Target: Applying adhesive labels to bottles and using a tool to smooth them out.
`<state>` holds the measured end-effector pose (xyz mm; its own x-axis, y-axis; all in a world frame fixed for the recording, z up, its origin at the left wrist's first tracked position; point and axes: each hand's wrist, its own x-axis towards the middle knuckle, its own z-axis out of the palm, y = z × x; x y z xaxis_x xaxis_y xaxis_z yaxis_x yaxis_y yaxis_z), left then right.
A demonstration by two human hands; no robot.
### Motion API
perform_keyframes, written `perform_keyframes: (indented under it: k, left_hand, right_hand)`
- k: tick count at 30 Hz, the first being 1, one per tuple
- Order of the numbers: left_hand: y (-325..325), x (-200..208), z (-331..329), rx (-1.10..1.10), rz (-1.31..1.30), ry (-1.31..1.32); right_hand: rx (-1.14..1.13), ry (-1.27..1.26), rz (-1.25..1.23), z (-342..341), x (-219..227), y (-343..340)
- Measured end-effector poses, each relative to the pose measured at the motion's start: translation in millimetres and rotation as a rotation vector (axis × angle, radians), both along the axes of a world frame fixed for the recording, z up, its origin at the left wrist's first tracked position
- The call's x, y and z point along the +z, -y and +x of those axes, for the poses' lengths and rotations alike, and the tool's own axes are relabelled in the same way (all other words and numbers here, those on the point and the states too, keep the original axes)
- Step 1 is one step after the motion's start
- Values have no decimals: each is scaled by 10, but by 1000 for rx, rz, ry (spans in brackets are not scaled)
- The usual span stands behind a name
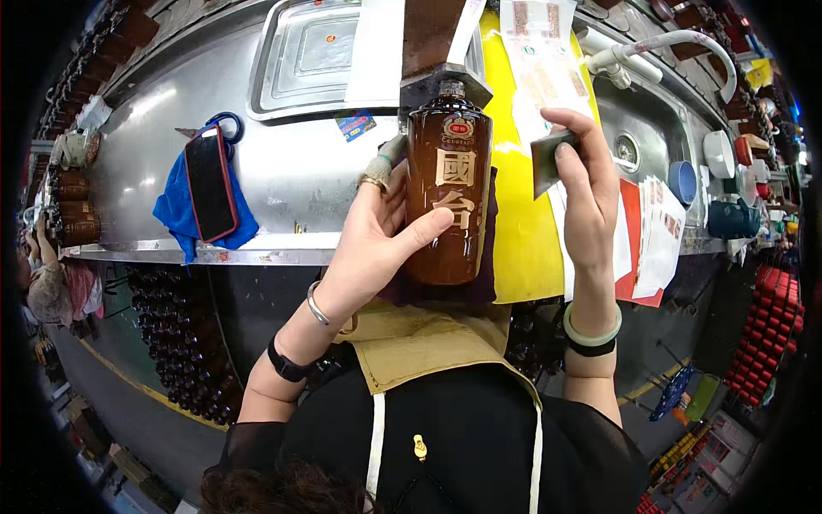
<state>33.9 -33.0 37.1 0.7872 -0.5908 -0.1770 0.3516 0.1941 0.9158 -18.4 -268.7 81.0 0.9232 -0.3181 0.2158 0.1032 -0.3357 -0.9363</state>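
A glossy brown bottle (447,230) with gold lettering and a capped neck lies or leans in front of me, its neck end by a dark angled block (432,47). My left hand (377,214) is closed round its left side, thumb across the front; a pale cover wraps one finger. Right of the bottle, my right hand (586,184) pinches a small flat dark piece (548,164) between thumb and fingers. That piece is apart from the bottle, over a yellow sheet (531,240). Sheets of labels (548,51) lie at its far end.
On the left, a phone (210,184) rests on a blue cloth (175,197) beside blue-handled scissors (229,124). Behind is a metal tray (257,94). At right are a faucet (676,43), a sink (659,116), a blue cup (682,182) and white printed papers (659,231).
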Motion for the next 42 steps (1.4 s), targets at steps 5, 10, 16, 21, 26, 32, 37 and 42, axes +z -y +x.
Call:
perform_keyframes:
  k: [5, 10, 16, 21, 26, 32, 37, 42]
  left_hand:
    - [27, -40, -63, 14, -60, -19]
    - [3, -11, -35, -8, -80, -54]
    - [-7, -32, -28, -9, -99, -35]
    - [4, -132, -45, 67, -91, -74]
    - [0, -73, -18, 21, -120, -95]
    - [28, -20, -53, 30, -105, -48]
    - [100, 46, -71, 27, 21, 66]
    - [136, 60, -101, 43, 35, 73]
  right_hand:
    - [29, -282, 271, -259, -342, -429]
    - [32, -303, 335, -292, -412, -494]
    - [-3, -343, 374, -243, -355, -515]
    - [28, -334, 422, -256, -359, -495]
    - [39, -330, 385, -270, -379, -475]
    - [68, -331, 546, -299, -380, -418]
    - [113, -313, 473, -299, -354, -305]
    - [61, -96, 166, -104, -83, -195]
